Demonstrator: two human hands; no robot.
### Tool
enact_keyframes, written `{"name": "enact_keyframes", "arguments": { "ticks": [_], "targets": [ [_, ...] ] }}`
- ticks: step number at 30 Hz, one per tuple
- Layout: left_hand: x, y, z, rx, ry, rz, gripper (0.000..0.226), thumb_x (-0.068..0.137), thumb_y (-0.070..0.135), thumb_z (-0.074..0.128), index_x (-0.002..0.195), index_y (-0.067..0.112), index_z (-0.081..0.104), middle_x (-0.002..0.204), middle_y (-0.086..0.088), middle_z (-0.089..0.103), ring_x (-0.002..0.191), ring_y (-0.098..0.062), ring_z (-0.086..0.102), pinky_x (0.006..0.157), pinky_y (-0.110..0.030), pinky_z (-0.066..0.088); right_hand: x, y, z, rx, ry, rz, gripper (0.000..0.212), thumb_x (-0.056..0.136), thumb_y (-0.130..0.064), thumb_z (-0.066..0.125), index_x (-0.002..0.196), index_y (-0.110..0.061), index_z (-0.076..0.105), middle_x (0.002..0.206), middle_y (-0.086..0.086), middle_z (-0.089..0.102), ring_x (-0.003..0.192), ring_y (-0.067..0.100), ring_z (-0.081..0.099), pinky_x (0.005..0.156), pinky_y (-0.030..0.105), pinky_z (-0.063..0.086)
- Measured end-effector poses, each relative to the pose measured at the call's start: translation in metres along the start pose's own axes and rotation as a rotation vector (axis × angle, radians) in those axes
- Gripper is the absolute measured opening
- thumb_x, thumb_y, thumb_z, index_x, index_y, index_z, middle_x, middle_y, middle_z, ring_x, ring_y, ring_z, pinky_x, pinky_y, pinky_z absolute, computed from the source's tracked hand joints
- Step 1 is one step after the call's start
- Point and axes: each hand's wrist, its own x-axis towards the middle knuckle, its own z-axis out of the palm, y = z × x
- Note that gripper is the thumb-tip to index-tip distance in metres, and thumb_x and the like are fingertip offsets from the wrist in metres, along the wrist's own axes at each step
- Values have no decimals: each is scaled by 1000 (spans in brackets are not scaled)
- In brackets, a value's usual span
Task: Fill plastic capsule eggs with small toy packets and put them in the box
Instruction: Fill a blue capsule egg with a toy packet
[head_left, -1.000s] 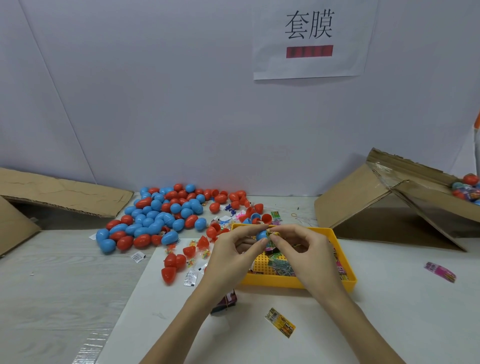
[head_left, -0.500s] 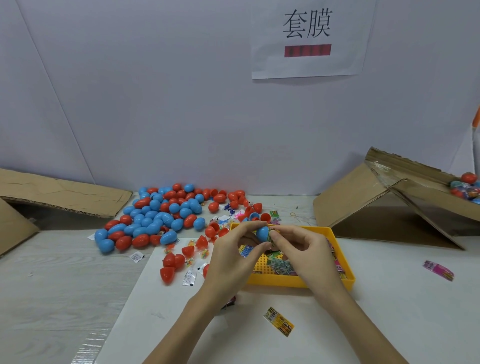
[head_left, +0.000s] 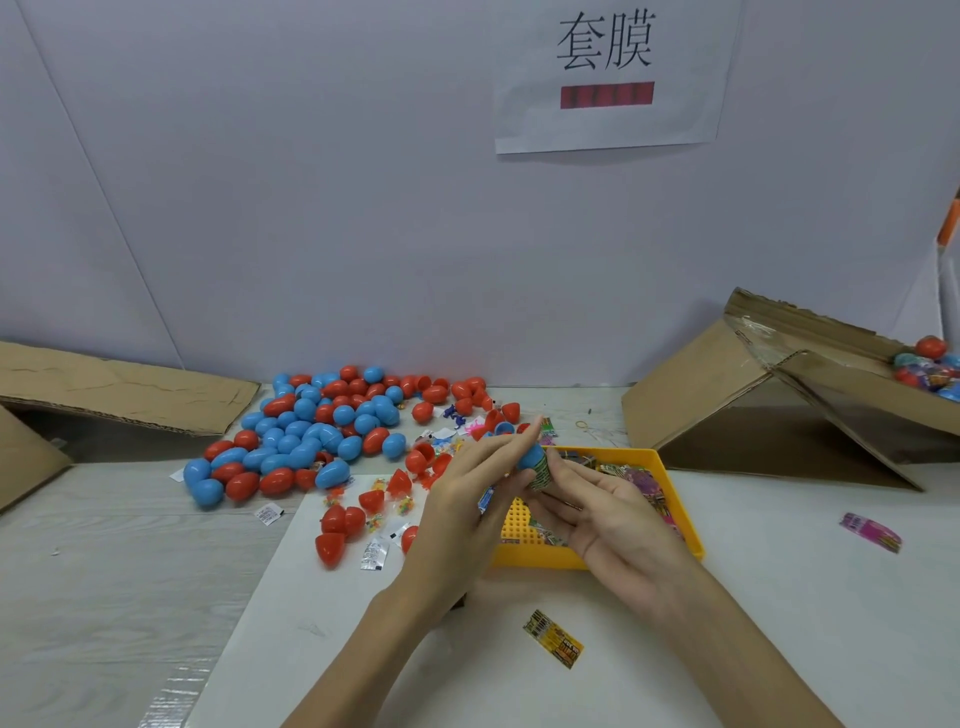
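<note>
While the left hand (head_left: 470, 499) holds a blue egg half (head_left: 531, 457) in its grip, with the fingers stretched up along it, the right hand (head_left: 618, 512) pinches a green toy packet (head_left: 540, 475) and holds it right at the open end of the egg half. I cannot tell if the packet is partly inside. Both hands are up in the air, just above the near left corner of the yellow tray (head_left: 680, 499). The tray sits on the surface and has lots of bright little packets in it.

Near the arms, on the white sheet (head_left: 332, 649), lies a yellow packet (head_left: 553, 638) all by itself. A pink packet (head_left: 870, 531) lies far off to the right.

To the left of the hands, some red egg halves (head_left: 337, 530) and tiny white packets (head_left: 375, 555) are spread about. Behind them is a big pile of blue and red eggs (head_left: 322, 426) close to the wall.

At the far right stands the cardboard box (head_left: 769, 405), tipped on its side with flaps open. A few filled eggs (head_left: 927, 366) show at its top edge. Another piece of cardboard (head_left: 119, 389) lies at the far left. A paper sign (head_left: 608, 73) with black writing hangs on the wall.
</note>
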Motion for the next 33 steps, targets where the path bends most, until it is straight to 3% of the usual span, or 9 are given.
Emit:
{"name": "enact_keyframes", "arguments": {
  "ticks": [3,6,15,19,22,28,33],
  "targets": [
    [1,-3,-1,-7,55,2,48,99,20,61,146,23,52,134,14,63,124,-5,58,99,-27,53,1,0,0,19,-18,16,26,90,-21,72,108,-5,80,117,20,75,106,26,76,75,28,62],
    [1,-3,-2,-47,80,4,45,98,25,63,142,31,56,128,20,66,118,-8,63,95,-26,55,0,-1,0,32,-32,24,30,92,-21,72,114,-3,78,118,21,74,108,28,75,76,29,63],
    [1,-3,2,-109,94,26,38,102,20,57,140,23,60,135,13,64,130,-12,58,102,-22,49,0,1,5,73,-23,70,28,84,-24,76,103,-6,82,114,24,74,106,31,75,73,30,62],
    [1,-2,3,-153,104,22,36,102,15,57,136,24,63,133,14,65,128,-13,59,100,-21,50,-1,3,6,109,-15,68,35,81,-24,77,109,-2,79,110,25,75,103,32,76,70,30,62],
    [1,-2,4,-187,117,-5,33,102,14,57,132,23,67,129,12,68,124,-15,62,96,-23,53,-1,4,7,96,-16,60,43,83,-25,76,118,-1,74,109,23,75,105,32,76,70,29,62],
    [0,0,5,-156,144,-28,28,100,9,60,125,16,72,116,7,72,113,-15,66,91,-27,56,-1,6,6,42,8,45,41,86,-28,74,117,-1,74,110,22,76,102,30,76,73,29,63],
    [-1,6,5,-176,57,-68,33,99,22,66,132,26,67,123,18,68,119,-13,62,96,-19,50,-1,4,2,-28,20,-17,38,95,-29,67,120,-1,72,113,18,77,105,25,76,76,28,63]
  ]
}}
